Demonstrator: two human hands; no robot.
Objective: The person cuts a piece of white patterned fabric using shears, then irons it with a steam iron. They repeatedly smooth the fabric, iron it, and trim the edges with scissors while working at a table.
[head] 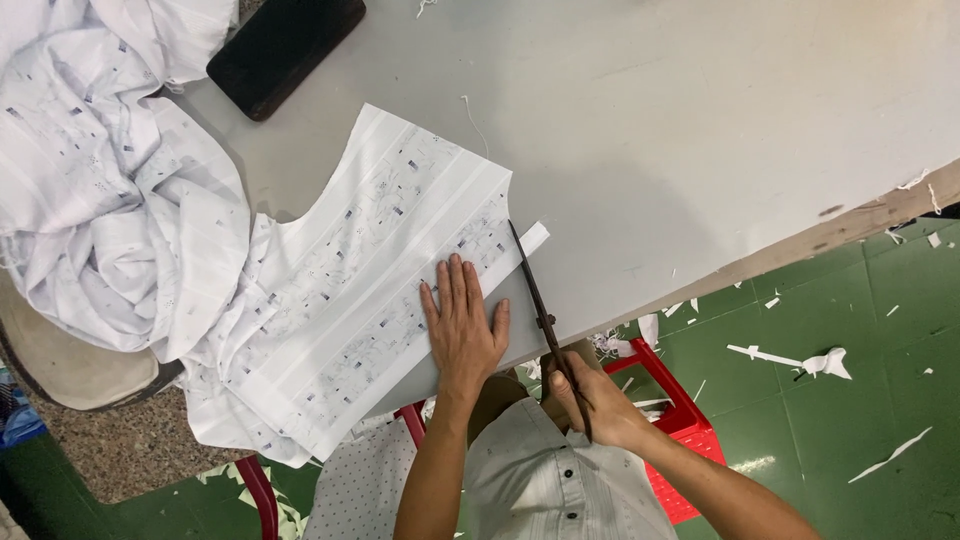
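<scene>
Our right hand point(590, 398) grips dark scissors point(540, 310), blades pointing up-frame along the white printed fabric panel's point(370, 290) edge; left hand point(462, 325) lies flat just left.

Fabric point(350, 290) on table point(700, 120), scissors point(535, 290) right.

Scissor handles point(572, 385) buried inside curled right-hand fingers point(590, 395). Heap of white cloth point(100, 170) cut off by the top and left edges. Black object point(283, 45) cropped at the top. Red stool point(680, 420) mostly hidden beneath desk point(700, 130) and forearm. Fabric print too small to make out.
</scene>
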